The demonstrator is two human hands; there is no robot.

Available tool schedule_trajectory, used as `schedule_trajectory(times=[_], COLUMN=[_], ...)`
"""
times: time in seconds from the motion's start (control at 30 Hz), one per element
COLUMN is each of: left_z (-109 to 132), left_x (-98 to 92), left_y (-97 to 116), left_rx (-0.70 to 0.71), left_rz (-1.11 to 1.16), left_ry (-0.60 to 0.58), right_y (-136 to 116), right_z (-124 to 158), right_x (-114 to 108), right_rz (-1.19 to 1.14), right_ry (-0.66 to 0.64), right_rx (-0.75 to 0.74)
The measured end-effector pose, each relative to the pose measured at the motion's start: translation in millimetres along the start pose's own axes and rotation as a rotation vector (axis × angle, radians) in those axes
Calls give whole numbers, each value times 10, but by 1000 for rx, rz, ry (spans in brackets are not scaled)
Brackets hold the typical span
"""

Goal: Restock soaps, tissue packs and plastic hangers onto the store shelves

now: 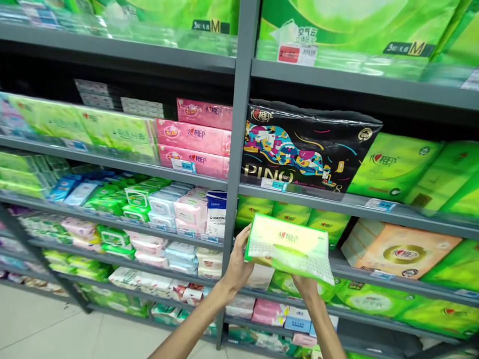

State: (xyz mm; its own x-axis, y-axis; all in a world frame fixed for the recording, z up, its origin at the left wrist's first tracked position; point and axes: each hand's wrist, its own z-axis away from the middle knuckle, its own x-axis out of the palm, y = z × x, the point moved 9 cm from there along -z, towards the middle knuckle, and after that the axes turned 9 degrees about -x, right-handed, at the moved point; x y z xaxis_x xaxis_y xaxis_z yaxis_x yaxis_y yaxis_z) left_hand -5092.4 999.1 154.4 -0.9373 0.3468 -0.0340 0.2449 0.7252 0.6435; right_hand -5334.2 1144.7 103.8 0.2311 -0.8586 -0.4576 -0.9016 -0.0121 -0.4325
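Note:
A green and white tissue pack (290,247) is held up in front of the shelves, level with the third shelf. My left hand (238,263) grips its left edge, thumb on the near side. My right hand (307,286) supports it from below at the right, mostly hidden under the pack. Right behind the pack stand similar green packs (292,215) on the shelf.
A grey shelf upright (235,149) runs down the middle. A black PINO pack (307,147) sits above the held pack, pink packs (194,137) to its left, an orange pack (396,249) to the right. Wet-wipe packs (157,204) fill the left shelves. Pale floor tiles (45,329) lie lower left.

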Motion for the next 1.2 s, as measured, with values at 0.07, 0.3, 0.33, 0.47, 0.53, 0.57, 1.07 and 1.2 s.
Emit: schedule_trajectory(times=[0.07, 0.3, 0.33, 0.47, 0.53, 0.57, 1.07, 1.2], left_z=[-21, -127, -163, -263, -240, -212, -31, 146], left_x=[2, 39, 52, 69, 59, 56, 104, 218], left_y=[-183, -597, -629, -644, -661, -682, -507, -589], left_rx=[-60, -220, -230, -194, -194, -203, -182, -66], left_rz=[-59, -78, -47, 22, -10, -31, -206, -359], left_ry=[-10, -65, -73, -65, -51, -49, -26, -164], right_y=[-60, -291, -293, -261, -211, -179, -301, -402], right_z=[-84, -396, -433, -491, -464, -443, -831, -891], right_x=[106, 234, 240, 268, 328, 364, 657, 787], right_rz=[-49, -100, -103, -111, -106, -99, -20, -1], right_ry=[31, -19, -15, 47, 32, 13, -131, -182], right_rx=[-16, -54, -54, -77, -58, -37, 111, 64])
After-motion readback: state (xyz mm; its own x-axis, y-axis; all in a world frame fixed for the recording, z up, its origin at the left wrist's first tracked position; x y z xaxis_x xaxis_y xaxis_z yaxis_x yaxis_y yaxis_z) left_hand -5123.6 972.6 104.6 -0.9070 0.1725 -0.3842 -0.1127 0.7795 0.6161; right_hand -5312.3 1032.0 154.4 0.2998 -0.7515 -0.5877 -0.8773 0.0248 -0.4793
